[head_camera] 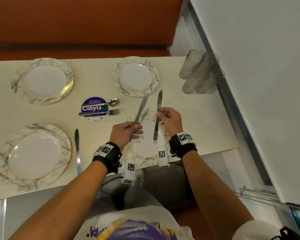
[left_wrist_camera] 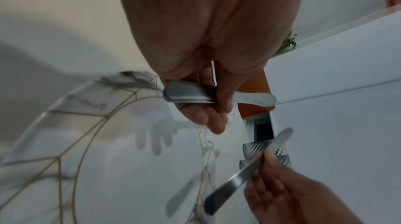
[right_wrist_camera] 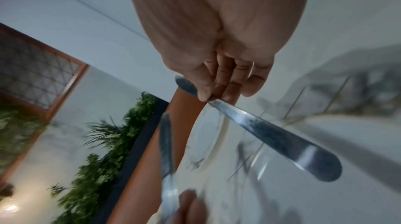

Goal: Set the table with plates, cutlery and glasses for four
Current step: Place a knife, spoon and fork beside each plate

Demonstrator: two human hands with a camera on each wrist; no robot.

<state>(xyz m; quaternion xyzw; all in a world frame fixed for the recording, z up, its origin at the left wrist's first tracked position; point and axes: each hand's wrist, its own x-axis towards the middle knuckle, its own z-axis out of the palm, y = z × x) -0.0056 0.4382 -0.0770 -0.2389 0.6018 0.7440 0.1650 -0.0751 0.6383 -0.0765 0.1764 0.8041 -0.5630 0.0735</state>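
The cream table (head_camera: 97,80) carries four marble-rimmed plates. The near right plate (head_camera: 145,149) lies directly beneath both hands. The far right plate (head_camera: 136,77) sits just beyond the raised knife tips, and the near left plate (head_camera: 35,156) and far left plate (head_camera: 43,80) lie well off to the left of the left hand. A cluster of clear glasses (head_camera: 197,73) stands beyond and right of the right hand.

The left hand (head_camera: 124,131) pinches a table knife (head_camera: 140,111) around its middle, blade pointing away and slightly right. The right hand (head_camera: 170,122) pinches a second knife (head_camera: 158,115) between thumb and fingertips, nearly upright in the head view, handle hanging over the plate.

A third knife (head_camera: 77,149) lies left of the left wrist, beside the near left plate. A spoon (head_camera: 113,101) and fork (head_camera: 113,112) rest on a purple ClayGo sticker (head_camera: 93,108), beyond and left of the left hand.
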